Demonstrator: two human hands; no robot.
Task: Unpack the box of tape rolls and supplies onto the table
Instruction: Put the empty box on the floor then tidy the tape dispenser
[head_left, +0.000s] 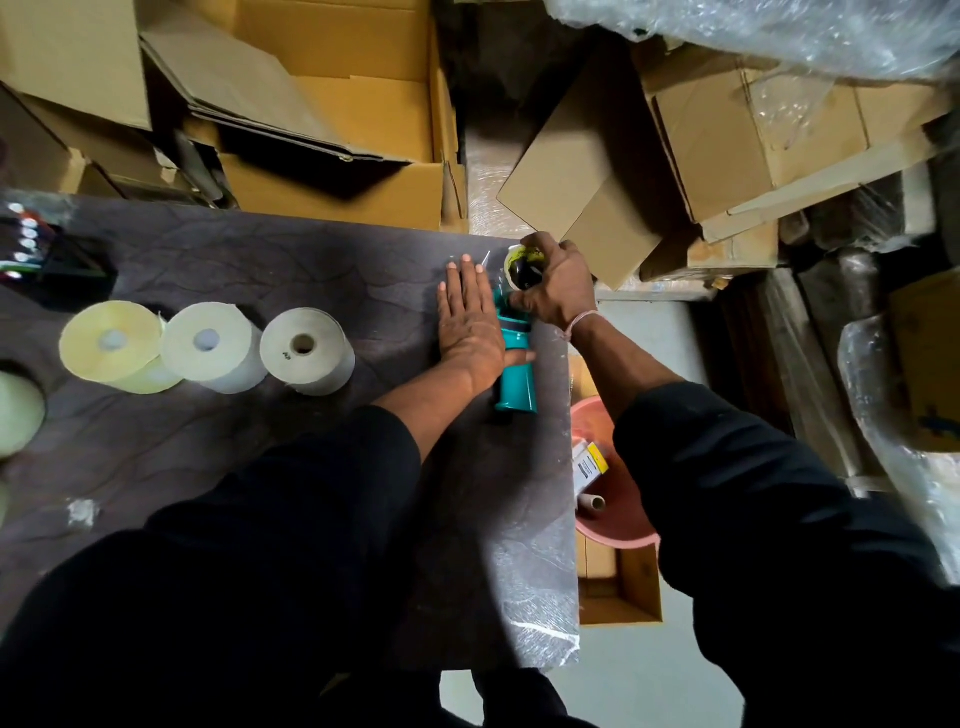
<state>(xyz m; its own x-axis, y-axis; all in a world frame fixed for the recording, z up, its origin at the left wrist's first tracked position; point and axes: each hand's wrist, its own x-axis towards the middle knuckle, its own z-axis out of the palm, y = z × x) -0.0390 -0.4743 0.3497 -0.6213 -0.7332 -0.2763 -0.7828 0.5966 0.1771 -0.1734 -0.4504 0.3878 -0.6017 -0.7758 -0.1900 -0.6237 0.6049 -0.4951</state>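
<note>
A teal tape dispenser (514, 387) lies on the dark table (260, 270) near its right edge, handle toward me. My left hand (470, 322) rests flat on the table beside it, fingers straight, thumb across the handle. My right hand (553, 283) grips the dispenser's head, where a yellowish tape roll (522, 265) sits. Three pale rolls stand in a row to the left: a yellow one (111, 345), a white one (210, 345) and a grey-white one (306, 351). Another pale roll (18, 408) shows at the left edge.
A small open cardboard box (623, 587) sits on the floor under a pink tub (613, 499) holding a carton and a tube. Large cardboard boxes (337, 104) crowd the far side. A black holder with markers (31, 241) stands at the table's far left.
</note>
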